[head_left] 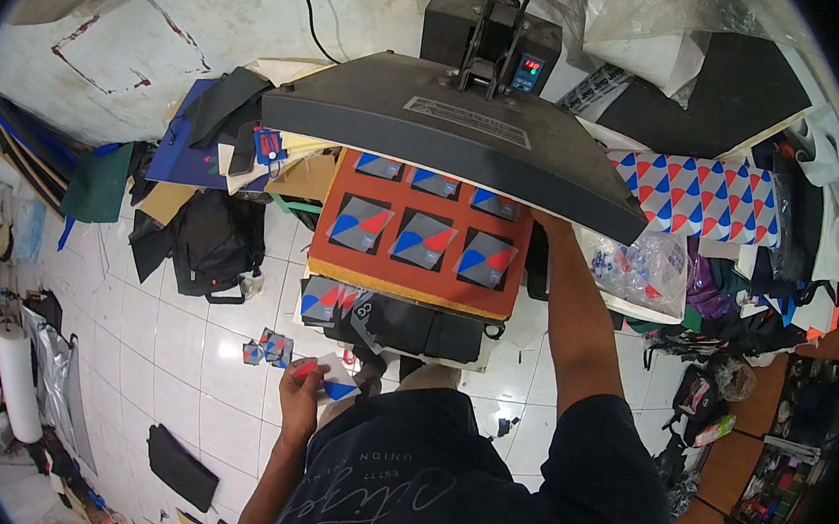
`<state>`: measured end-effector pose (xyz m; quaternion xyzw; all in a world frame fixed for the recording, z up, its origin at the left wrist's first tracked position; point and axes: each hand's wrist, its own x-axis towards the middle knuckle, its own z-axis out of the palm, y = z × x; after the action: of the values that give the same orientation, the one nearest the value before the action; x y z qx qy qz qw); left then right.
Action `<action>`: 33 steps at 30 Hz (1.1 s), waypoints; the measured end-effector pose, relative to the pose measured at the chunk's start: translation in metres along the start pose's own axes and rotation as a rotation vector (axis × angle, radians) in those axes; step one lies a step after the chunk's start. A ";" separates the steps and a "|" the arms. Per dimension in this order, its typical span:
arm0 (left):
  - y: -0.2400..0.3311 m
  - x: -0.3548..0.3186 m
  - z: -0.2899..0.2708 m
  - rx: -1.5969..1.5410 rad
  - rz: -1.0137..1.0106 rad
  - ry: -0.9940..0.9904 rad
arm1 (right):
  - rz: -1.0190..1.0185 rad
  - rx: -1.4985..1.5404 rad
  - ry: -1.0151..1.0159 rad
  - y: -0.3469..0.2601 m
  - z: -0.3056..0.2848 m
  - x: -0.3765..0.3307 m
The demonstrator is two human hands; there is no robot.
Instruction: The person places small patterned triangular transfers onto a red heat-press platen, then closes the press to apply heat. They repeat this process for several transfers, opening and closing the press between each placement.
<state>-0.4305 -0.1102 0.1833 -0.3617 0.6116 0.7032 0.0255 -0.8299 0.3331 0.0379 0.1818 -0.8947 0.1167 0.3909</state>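
A dark T-shirt [481, 467] fronts a heat press [393, 110], whose red pad [395, 200] bears six visible patches [424, 237], spaced seemingly against overlap. Before the press, the left hand [303, 377] pinches a patterned sheet [340, 377]; at its right edge, the right hand's [545, 221] grip cannot be told.

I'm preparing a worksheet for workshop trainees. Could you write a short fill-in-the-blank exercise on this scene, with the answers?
1. The left hand holds a pale patterned piece marked in red and ____.
2. On the orange-red pad, the row nearest the person has ____ patterned squares.
3. The right hand is mostly hidden by the raised upper plate of the heat ____.
4. Left of the pad lies a backpack coloured ____.

Missing words: blue; three; press; black.
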 end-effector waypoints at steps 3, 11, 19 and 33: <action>-0.001 0.000 0.001 -0.008 0.001 0.000 | 0.004 -0.010 -0.006 -0.001 0.000 0.001; -0.002 0.003 0.002 -0.024 -0.007 -0.027 | 0.034 -0.065 -0.036 -0.004 -0.008 0.003; -0.007 0.002 -0.004 -0.011 0.024 0.012 | 0.204 0.256 -0.228 -0.047 -0.063 0.022; -0.004 0.004 0.007 0.023 0.027 -0.016 | 0.152 0.248 -0.313 -0.049 -0.073 0.018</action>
<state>-0.4348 -0.1042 0.1775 -0.3475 0.6244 0.6992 0.0249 -0.7728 0.3098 0.1028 0.1765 -0.9345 0.2253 0.2119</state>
